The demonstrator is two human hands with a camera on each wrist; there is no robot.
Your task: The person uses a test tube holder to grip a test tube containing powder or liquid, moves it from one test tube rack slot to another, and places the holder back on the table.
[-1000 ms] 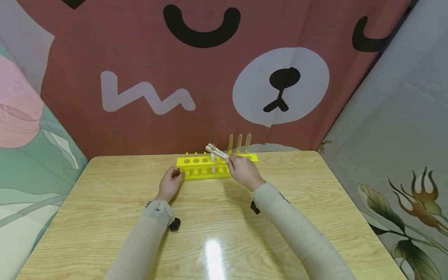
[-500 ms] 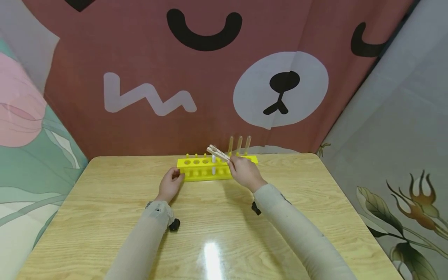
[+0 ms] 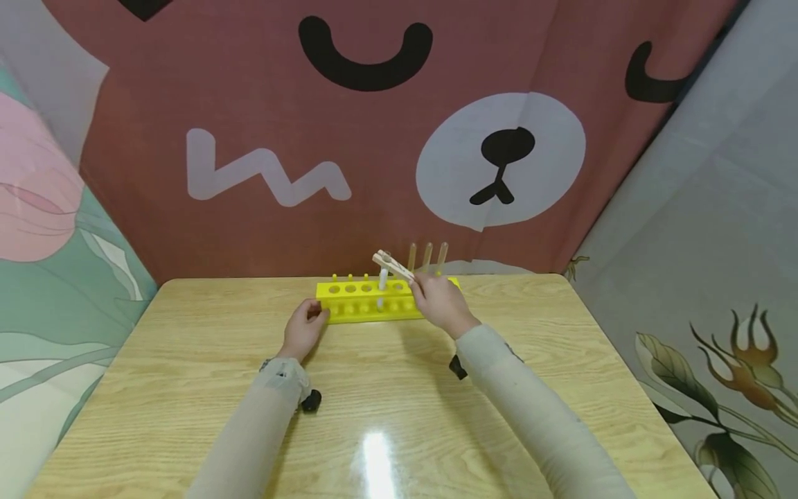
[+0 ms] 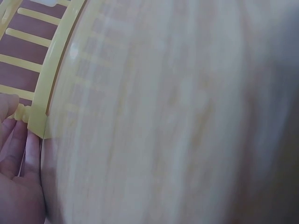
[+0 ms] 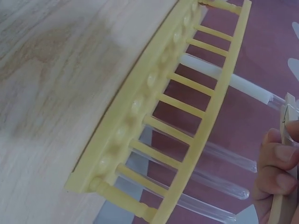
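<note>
A yellow test tube rack (image 3: 349, 298) stands near the table's back edge. At its left end my left hand (image 3: 304, 329) holds the rack; in the left wrist view its fingers close around the yellow end post (image 4: 21, 113). My right hand (image 3: 445, 301) grips a wooden test tube clamp (image 3: 393, 265) above the rack. The clamp's jaws are at the top of a test tube (image 5: 252, 87) with white contents. That tube passes through a hole in the rack's top plate, standing partly raised and slightly tilted.
Behind the rack's right half, several clear test tubes (image 3: 427, 256) stand upside down on pegs. Bare yellow pegs (image 3: 350, 277) line the back left. The wooden table (image 3: 374, 388) extends toward me, and a brown printed curtain (image 3: 262, 235) hangs right behind it.
My right hand and the clamp have moved slightly up and to the right, and the white-filled tube has risen in its hole. The left hand has stayed at the rack's end.
</note>
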